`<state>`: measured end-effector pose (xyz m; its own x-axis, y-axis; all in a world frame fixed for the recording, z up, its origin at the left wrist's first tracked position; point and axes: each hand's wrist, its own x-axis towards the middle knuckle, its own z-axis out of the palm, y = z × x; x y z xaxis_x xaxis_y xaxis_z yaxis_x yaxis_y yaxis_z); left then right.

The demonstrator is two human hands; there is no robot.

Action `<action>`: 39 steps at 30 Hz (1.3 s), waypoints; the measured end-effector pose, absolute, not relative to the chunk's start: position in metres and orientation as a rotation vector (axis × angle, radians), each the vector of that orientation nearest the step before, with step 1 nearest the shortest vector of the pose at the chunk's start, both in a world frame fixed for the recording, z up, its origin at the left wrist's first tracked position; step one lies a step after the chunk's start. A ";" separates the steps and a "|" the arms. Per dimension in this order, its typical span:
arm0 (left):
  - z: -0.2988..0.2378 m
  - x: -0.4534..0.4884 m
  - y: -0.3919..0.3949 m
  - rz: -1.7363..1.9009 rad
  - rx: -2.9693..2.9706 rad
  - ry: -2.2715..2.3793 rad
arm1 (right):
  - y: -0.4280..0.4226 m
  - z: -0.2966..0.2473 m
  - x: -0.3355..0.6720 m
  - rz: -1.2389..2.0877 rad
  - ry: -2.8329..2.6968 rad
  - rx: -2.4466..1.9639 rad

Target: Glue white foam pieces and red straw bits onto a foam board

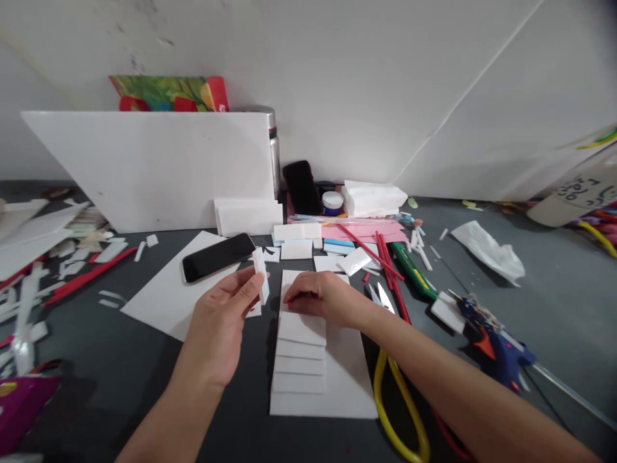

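Observation:
My left hand (222,321) is raised over the table and pinches a small white foam block (261,273) upright between thumb and fingers. My right hand (322,297) lies palm down, fingers pressed on the top of a stepped stack of white foam strips (299,360). The stack rests on a white foam sheet (349,379) on the dark table. A black phone (218,256) lies on a white paper sheet (164,296) just beyond my left hand.
Scissors with yellow handles (393,386) lie right of the stack. A blue glue gun (491,341), a green cutter (412,270), red strips (385,257), pink paper (366,229) and loose white pieces surround the work. A large white board (154,167) leans on the wall. Scraps litter the left edge.

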<state>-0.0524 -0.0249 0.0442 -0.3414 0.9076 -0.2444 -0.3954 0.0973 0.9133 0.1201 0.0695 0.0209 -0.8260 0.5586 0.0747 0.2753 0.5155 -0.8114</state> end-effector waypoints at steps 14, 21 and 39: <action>0.039 -0.054 -0.024 1.530 0.547 1.281 | 0.070 0.020 0.122 1.214 -2.450 -0.662; 0.038 -0.056 -0.024 1.516 0.552 1.290 | 0.071 0.019 0.123 1.218 -2.459 -0.673; 0.049 -0.060 -0.036 0.909 1.876 1.503 | 0.051 0.075 0.177 0.887 -2.271 -1.056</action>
<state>-0.0603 -0.0360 0.0493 0.1399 0.9773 0.1588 0.5949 -0.2112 0.7755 0.1769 0.0510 0.0752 -0.5870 0.7959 0.1480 0.4850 0.4922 -0.7229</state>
